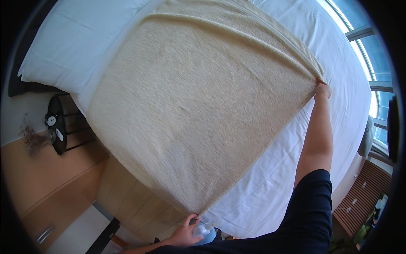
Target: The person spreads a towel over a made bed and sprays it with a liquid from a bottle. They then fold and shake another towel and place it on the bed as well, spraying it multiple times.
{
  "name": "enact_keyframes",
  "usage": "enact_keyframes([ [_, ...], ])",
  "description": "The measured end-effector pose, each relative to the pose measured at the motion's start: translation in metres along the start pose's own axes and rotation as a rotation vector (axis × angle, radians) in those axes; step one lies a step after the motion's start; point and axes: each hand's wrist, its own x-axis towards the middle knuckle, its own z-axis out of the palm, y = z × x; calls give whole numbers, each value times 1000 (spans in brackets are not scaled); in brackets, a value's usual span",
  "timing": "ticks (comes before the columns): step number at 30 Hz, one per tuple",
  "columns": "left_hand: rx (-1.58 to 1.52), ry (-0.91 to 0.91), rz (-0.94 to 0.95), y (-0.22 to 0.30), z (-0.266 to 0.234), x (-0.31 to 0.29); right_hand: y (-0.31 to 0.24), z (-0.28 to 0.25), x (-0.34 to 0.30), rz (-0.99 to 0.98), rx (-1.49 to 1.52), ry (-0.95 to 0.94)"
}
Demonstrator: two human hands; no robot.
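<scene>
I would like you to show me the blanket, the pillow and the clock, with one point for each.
Blanket [190, 101], head view: the middle of its beige surface.
Pillow [80, 44], head view: the middle of its white cover.
Clock [51, 121], head view: its round dial.

A: what's the blanket [190, 106] look like rn?
B: beige, kinda fuzzy, spread over the bed [275, 178], mostly flat tbh. one long fold along the far side, lower right edge pretty straight.

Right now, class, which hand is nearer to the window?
Right: in the picture, the right hand, pinching the blanket, is left of the window; the left hand is far below-left.
</scene>
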Motion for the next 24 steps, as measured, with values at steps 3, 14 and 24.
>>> enact_keyframes([
  [3,21,-127,-31,-9,2,-6,29,6,19,14,8,-120],
  [14,39,-167,-28,-62,30,22,19,26,-59,-550,-780,43],
  [24,-100,-147,101,-89,35,15,162,-84,-357,-136,-311,-332],
])
